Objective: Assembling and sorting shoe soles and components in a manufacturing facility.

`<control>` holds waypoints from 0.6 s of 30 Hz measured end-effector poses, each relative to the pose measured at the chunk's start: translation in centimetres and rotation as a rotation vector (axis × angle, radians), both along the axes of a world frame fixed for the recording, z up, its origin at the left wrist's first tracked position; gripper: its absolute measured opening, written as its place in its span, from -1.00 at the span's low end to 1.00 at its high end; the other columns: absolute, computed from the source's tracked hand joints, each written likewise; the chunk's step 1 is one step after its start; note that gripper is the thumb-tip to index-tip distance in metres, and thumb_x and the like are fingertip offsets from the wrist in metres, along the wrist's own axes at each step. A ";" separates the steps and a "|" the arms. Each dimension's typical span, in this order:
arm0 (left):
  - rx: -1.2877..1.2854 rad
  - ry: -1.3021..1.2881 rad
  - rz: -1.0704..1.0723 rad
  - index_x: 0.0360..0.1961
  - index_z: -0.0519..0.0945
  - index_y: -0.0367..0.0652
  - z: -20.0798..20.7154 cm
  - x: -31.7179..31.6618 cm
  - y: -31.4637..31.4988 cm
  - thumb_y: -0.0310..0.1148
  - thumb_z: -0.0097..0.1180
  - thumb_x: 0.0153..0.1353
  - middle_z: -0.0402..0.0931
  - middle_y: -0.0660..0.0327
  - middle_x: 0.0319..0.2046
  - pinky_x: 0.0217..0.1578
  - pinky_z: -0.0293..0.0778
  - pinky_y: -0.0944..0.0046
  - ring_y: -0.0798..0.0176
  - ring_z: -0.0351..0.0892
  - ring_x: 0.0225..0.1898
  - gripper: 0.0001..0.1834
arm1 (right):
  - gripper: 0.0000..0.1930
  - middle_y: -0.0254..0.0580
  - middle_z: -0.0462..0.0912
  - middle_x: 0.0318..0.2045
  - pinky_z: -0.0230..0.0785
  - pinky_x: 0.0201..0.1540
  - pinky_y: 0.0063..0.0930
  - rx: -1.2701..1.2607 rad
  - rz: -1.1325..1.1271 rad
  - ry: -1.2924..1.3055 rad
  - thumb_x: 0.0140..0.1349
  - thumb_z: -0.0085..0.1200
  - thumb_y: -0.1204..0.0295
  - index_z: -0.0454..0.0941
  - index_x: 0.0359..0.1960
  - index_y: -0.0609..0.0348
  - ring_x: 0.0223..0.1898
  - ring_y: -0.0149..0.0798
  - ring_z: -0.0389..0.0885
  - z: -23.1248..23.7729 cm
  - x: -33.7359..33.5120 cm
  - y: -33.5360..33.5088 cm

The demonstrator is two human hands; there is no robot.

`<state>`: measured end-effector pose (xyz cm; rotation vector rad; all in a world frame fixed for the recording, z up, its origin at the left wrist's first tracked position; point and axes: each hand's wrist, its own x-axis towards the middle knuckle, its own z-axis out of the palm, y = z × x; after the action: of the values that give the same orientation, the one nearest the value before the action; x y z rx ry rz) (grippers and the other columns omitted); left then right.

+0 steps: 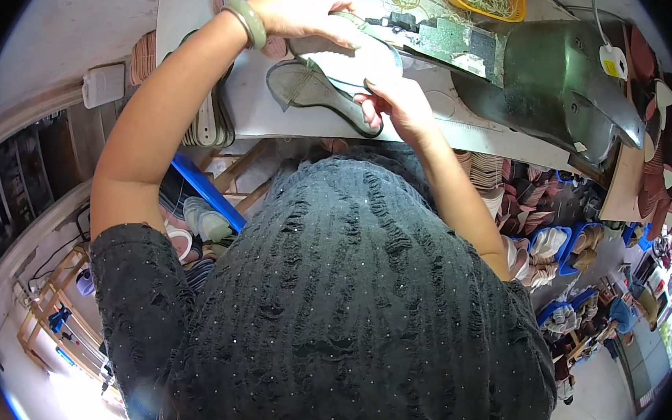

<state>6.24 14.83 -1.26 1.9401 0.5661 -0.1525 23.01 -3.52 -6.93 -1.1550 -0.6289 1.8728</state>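
A pale, brightly lit shoe insole [355, 63] is held over the white work table, between my two hands. My left hand [312, 15], with a green bangle at its wrist, grips the insole's far edge, thumb across its top face. At the right end, my right hand [399, 108] pinches the edge between thumb and curled fingers. Just below lies a grey, dark-edged sole [302, 89], its narrow end under my right fingertips; whether they touch it I cannot tell. Glare hides the insole's surface detail.
A dark green sewing machine [548, 77] stands to the right, its metal plate [451, 45] close to the insole. Behind it is a yellow basket [517, 11] of elastic bands. Stacked soles [207, 125] hang at the table's left edge. Blue crates [574, 248] of shoe parts stand at lower right.
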 end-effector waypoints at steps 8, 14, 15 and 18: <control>-0.191 0.096 -0.140 0.11 0.40 -0.21 0.6 3.5 2.6 -0.24 0.20 0.11 0.51 0.08 -0.01 0.05 0.37 0.25 0.24 0.46 0.03 -0.45 | -0.66 -0.26 0.55 -0.66 0.23 -0.59 -0.68 -0.008 -0.303 -0.069 0.27 0.03 0.28 0.59 -0.37 0.43 -0.68 -0.50 0.43 -1.1 -1.8 -0.1; -0.183 0.077 -0.117 0.14 0.37 -0.16 1.4 3.4 3.0 -0.25 0.23 0.07 0.50 0.13 -0.02 0.05 0.36 0.27 0.26 0.45 0.03 -0.41 | -0.69 -0.30 0.53 -0.67 0.22 -0.60 -0.69 0.009 -0.302 -0.106 0.26 0.04 0.30 0.60 -0.38 0.39 -0.68 -0.52 0.40 -1.0 -1.8 1.3; -0.121 0.062 -0.137 0.15 0.37 -0.14 1.4 3.2 3.1 -0.23 0.22 0.09 0.49 0.13 -0.01 0.07 0.33 0.26 0.25 0.44 0.04 -0.41 | -0.70 -0.31 0.53 -0.68 0.22 -0.60 -0.69 0.016 -0.296 -0.100 0.26 0.04 0.30 0.60 -0.39 0.37 -0.68 -0.53 0.40 -0.9 -1.8 1.6; -0.036 0.080 -0.169 0.16 0.39 -0.12 1.3 2.6 3.5 -0.19 0.17 0.11 0.47 0.12 0.03 0.11 0.29 0.24 0.22 0.41 0.08 -0.42 | -0.70 -0.32 0.53 -0.68 0.21 -0.61 -0.70 0.023 -0.302 -0.184 0.26 0.04 0.31 0.60 -0.40 0.36 -0.69 -0.53 0.40 -0.7 -1.8 2.4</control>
<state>8.81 18.28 0.03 1.9523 0.4483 -0.3459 21.24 -1.15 -7.68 -1.3374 -0.5405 1.5136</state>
